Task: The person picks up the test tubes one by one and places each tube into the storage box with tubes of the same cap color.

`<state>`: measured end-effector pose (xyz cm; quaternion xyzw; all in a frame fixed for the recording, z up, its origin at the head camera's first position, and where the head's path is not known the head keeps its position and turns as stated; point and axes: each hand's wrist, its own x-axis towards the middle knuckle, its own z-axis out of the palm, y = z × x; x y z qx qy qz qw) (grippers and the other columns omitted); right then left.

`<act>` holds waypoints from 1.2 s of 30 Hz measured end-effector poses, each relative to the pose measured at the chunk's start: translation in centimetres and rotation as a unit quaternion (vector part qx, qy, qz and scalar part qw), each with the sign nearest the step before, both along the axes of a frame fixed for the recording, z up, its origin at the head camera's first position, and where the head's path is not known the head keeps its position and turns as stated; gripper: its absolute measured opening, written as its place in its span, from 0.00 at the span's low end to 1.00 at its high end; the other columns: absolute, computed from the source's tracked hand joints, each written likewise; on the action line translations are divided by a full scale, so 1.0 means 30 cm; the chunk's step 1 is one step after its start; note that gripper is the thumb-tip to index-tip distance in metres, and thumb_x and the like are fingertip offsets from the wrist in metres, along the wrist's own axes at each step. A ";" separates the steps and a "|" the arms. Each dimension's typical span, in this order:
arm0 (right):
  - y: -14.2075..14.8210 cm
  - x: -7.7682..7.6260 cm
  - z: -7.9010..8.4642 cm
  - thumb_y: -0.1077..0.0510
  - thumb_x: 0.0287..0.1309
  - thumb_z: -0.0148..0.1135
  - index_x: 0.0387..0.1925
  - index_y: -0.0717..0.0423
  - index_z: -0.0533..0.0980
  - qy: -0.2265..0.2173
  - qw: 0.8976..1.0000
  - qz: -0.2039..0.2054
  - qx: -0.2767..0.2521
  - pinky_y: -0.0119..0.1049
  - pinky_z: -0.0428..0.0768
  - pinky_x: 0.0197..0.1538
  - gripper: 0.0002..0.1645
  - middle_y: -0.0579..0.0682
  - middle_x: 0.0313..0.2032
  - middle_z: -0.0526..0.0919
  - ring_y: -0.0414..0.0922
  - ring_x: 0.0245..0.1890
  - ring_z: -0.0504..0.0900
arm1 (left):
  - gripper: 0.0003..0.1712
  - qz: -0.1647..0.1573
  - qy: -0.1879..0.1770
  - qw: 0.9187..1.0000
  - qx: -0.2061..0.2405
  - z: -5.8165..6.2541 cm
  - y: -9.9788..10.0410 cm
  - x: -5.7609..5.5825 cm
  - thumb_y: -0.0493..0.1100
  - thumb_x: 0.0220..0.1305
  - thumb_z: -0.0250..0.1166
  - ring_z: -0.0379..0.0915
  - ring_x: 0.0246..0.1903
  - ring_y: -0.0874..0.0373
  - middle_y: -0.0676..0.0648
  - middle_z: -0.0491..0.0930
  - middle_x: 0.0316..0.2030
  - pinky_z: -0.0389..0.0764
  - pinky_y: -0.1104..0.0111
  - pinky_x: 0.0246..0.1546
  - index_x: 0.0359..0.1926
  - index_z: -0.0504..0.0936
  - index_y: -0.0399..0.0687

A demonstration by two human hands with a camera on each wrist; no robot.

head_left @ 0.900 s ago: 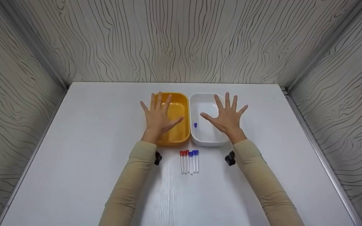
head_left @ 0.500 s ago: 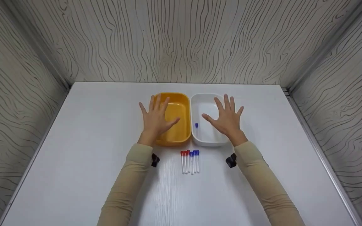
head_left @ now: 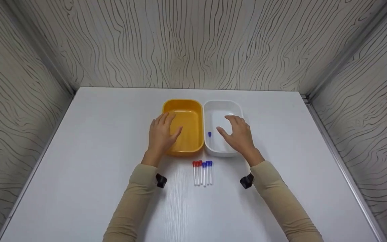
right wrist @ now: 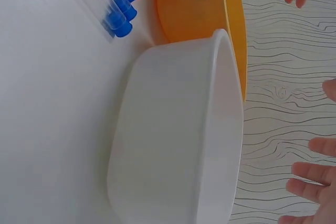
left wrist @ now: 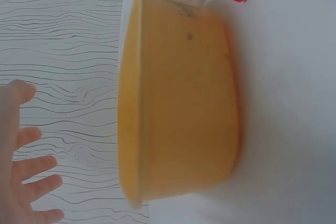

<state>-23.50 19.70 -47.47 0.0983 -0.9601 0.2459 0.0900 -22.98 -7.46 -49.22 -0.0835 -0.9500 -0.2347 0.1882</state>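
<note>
My left hand (head_left: pixel 160 136) hovers over the left side of a yellow tray (head_left: pixel 186 154), fingers loosely bent and thumb apart, holding nothing. Over the right side of a white tray (head_left: pixel 222 154) is my right hand (head_left: pixel 241 137), also relaxed, with nothing between thumb and fingers. Near the white tray's left wall lies a small blue cap (head_left: pixel 209 134); any clear tube below it hardly shows. In front of the trays, clear tubes with red caps (head_left: pixel 197 164) and blue caps (head_left: pixel 207 164) lie side by side. Both wrist views show the hands above the tray rims.
The two trays stand side by side on a white table (head_left: pixel 96 141). Wood-grain panels (head_left: pixel 193 43) enclose the back and both sides. A small black device (head_left: pixel 161 180) sits at the left cuff, another black device (head_left: pixel 246 181) at the right cuff.
Both hands have drawn back slightly toward the person, and their widely spread fingers have relaxed and bent. The trays and tubes have stayed in place.
</note>
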 end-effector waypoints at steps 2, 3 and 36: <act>-0.002 0.013 -0.014 0.41 0.61 0.60 0.60 0.56 0.71 0.003 1.000 0.010 -0.016 0.56 0.70 0.66 0.33 0.58 0.61 0.75 0.56 0.62 0.72 | 0.27 -0.009 0.032 0.999 0.020 -0.022 -0.009 0.010 0.53 0.63 0.62 0.71 0.61 0.41 0.38 0.75 0.61 0.69 0.48 0.67 0.59 0.75 0.44; -0.002 0.021 -0.021 0.42 0.61 0.60 0.60 0.56 0.71 0.002 1.000 0.015 -0.023 0.55 0.71 0.66 0.32 0.58 0.60 0.75 0.55 0.61 0.73 | 0.26 -0.012 0.043 0.999 0.031 -0.034 -0.014 0.015 0.52 0.62 0.63 0.72 0.60 0.41 0.37 0.76 0.59 0.71 0.49 0.65 0.57 0.76 0.43; -0.056 0.231 -0.182 0.53 0.49 0.73 0.53 0.57 0.76 0.028 0.973 0.218 -0.075 0.46 0.78 0.62 0.29 0.51 0.51 0.83 0.46 0.55 0.79 | 0.51 -0.089 -0.266 0.858 0.430 -0.302 -0.176 0.021 0.50 0.53 0.73 0.57 0.73 0.50 0.50 0.58 0.73 0.57 0.54 0.75 0.73 0.54 0.70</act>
